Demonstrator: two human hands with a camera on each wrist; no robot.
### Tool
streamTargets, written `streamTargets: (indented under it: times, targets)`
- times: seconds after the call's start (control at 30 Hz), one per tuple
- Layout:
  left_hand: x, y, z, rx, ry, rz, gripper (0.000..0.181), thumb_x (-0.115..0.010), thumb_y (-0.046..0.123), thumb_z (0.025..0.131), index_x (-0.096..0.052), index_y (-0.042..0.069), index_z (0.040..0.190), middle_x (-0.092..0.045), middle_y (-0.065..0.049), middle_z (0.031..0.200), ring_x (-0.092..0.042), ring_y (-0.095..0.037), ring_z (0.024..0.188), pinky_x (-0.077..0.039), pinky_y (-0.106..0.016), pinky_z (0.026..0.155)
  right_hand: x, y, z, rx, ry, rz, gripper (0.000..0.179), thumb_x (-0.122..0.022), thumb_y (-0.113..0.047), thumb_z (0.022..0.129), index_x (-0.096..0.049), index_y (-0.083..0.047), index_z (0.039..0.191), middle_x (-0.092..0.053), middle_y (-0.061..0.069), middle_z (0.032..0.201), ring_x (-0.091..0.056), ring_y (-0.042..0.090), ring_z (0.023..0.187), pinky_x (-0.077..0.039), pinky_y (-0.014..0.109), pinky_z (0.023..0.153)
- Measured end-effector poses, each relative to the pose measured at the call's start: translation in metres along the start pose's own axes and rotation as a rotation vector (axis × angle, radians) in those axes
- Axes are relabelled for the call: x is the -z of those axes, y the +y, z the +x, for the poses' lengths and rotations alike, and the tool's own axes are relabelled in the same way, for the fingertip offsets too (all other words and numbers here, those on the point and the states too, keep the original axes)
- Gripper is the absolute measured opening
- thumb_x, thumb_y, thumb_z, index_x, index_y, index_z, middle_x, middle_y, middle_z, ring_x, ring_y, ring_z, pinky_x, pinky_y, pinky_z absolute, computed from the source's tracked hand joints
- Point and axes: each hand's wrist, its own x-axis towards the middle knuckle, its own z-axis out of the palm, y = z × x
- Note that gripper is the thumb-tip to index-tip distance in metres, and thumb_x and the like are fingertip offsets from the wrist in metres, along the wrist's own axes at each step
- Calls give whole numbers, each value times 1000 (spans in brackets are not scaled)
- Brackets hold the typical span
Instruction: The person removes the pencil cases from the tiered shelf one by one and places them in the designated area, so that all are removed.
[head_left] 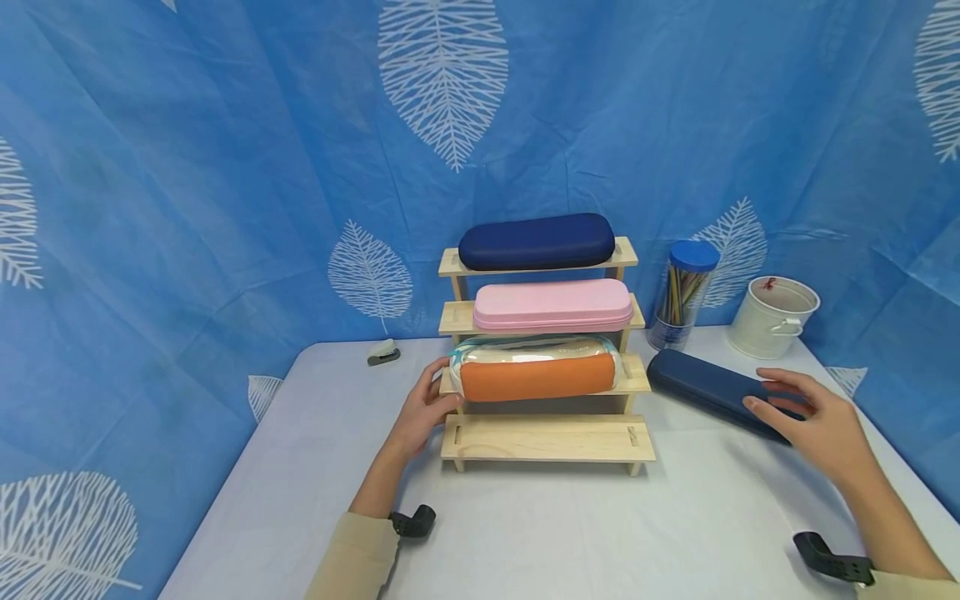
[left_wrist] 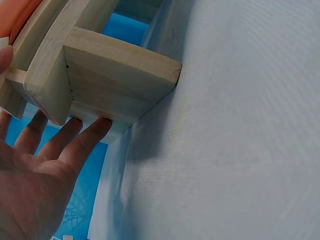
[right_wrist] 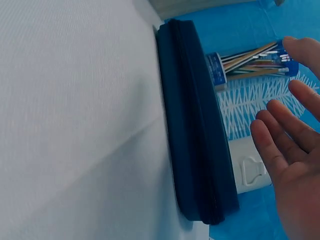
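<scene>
My left hand [head_left: 429, 412] is at the left side of a stepped wooden rack [head_left: 551, 437]. In the left wrist view its fairly straight fingers [left_wrist: 90, 140] touch the rack's side, with the thumb near the step that carries a clear-topped orange pencil case [head_left: 536, 377]. Over the near end of a dark navy hard pencil case [head_left: 705, 383] hovers my right hand [head_left: 821, 425]. Its fingers are spread and relaxed, apart from that case in the right wrist view. The navy case lies slantwise on the white table, right of the rack.
Higher steps bear a pink case [head_left: 553, 305] and a blue case [head_left: 536, 242]. Behind the navy case stand a blue-lidded clear tube of pencils [head_left: 681, 296] and a white bucket [head_left: 772, 317]. A small stapler [head_left: 384, 353] lies back left, before the blue curtain [head_left: 225, 167].
</scene>
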Motion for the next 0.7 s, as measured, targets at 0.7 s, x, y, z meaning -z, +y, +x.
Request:
streamTargets:
  times: [0.7]
  targets:
    - [0,1,0,1,-6,-5,65,-70,21,88,-38,35,143,-51,-3,138,-57,-26,113,-49,-44,87,-27,-42,0,110,-68,62,55,-72,-32,88,-53,-11,135,-56,16,125,-59,22,101,-43,6,71]
